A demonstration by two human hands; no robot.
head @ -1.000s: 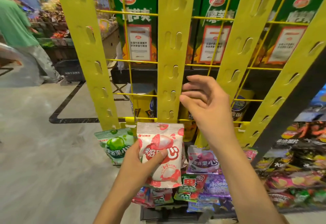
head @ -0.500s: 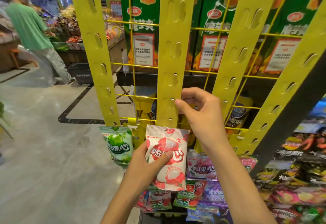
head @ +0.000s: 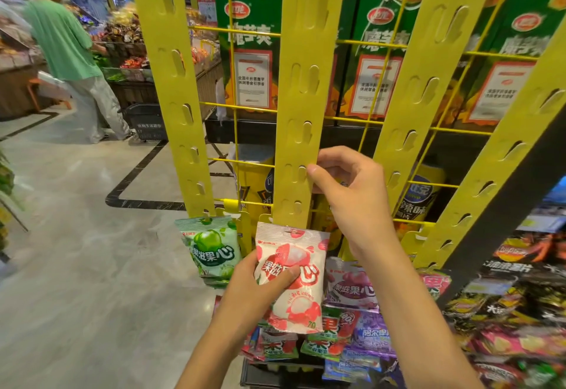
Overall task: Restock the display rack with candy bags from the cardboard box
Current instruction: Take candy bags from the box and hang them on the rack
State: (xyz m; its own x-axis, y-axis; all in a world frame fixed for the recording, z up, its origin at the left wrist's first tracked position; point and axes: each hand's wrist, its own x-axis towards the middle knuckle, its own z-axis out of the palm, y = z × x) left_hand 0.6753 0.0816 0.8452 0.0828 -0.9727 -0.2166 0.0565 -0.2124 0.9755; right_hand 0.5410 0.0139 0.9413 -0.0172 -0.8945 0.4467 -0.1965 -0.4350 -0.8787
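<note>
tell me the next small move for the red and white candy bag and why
Probably raise the red and white candy bag so its top catches a tab on the middle yellow strip. The left hand holds it just below the strip's lower end, and the right hand pinches the strip's edge beside a tab.

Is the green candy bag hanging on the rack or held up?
Hanging: the green candy bag is hooked by its top at the foot of the left yellow strip, with nothing else holding it.
</note>
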